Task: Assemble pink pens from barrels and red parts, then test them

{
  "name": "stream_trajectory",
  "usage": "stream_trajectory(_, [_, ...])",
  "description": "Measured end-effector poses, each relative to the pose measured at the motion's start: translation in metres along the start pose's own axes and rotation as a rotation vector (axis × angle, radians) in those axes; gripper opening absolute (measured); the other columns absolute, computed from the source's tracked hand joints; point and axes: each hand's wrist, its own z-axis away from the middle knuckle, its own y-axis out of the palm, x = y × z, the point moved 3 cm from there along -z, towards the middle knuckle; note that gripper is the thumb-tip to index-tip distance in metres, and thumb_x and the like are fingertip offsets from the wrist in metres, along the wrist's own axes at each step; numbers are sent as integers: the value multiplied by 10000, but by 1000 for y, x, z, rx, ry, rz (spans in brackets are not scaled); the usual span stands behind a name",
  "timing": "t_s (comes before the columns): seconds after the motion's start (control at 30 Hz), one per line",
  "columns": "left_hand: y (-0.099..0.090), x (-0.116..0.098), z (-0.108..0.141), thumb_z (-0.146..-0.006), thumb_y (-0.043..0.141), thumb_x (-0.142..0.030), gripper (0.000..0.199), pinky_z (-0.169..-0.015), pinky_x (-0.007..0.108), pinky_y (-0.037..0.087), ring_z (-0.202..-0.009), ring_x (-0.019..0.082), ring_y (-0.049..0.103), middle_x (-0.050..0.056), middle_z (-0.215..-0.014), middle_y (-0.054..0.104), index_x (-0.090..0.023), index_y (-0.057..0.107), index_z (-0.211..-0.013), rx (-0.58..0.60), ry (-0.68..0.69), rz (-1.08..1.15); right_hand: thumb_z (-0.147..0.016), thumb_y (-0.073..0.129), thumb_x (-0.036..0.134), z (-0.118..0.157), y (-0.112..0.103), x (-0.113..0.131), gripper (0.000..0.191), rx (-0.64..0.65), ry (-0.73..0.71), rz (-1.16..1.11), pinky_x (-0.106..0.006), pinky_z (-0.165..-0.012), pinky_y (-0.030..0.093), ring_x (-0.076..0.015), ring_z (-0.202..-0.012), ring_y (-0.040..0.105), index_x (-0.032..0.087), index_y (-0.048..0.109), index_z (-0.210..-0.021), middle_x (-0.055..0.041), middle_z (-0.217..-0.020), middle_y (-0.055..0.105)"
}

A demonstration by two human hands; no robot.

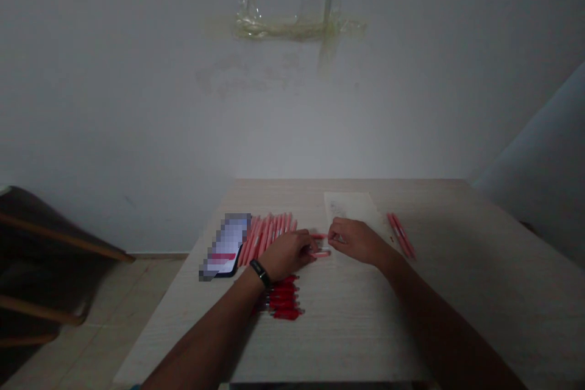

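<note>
My left hand (290, 253), with a dark band on the wrist, is closed over a pink pen (323, 253) whose end sticks out to the right of the fingers. Another pink pen piece (319, 236) shows just above it, partly covered by the fingers. Facing it, my right hand (354, 240) is pinched close to the pen's end; what lies between its fingertips is too small to make out. A row of pink pens (267, 233) lies left of my left hand. Below the left wrist are several red pens (286, 303), partly hidden by the arm.
A phone (228, 244) with a blurred screen lies at the table's left. White paper (354, 201) sits behind my right hand. More pink pens (402, 236) lie to the right. The table (457, 304) meets a wall, and a dark chair (36, 256) stands at left.
</note>
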Motion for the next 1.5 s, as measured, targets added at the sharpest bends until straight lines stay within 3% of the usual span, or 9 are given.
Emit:
stream_trajectory(0.4, [0,-1,1,-857,620,-193,105,-673,250,391,-784,166,619,42,-920,692,-193,689,-937,4,3,18,-847,661,225,2,12,-1,93,136,-30,-42,-255,-747,382,-170,-847,600,218,705,-928,-15,-916,670])
stream_trajectory(1.17, [-4,-3,1,-871,593,-224,168,-784,274,449,-883,182,619,58,-987,663,-209,706,-995,-14,8,36,-903,653,385,-1,16,11,189,134,40,-12,-255,-660,362,-185,-771,626,205,711,-897,-47,-877,717])
stream_trajectory(1.5, [-5,-3,3,-852,620,-255,132,-698,260,416,-812,183,627,50,-938,691,-210,690,-954,9,-24,-30,-909,651,371,-1,16,10,162,130,16,6,-254,-680,369,-180,-789,624,218,704,-899,-33,-883,713])
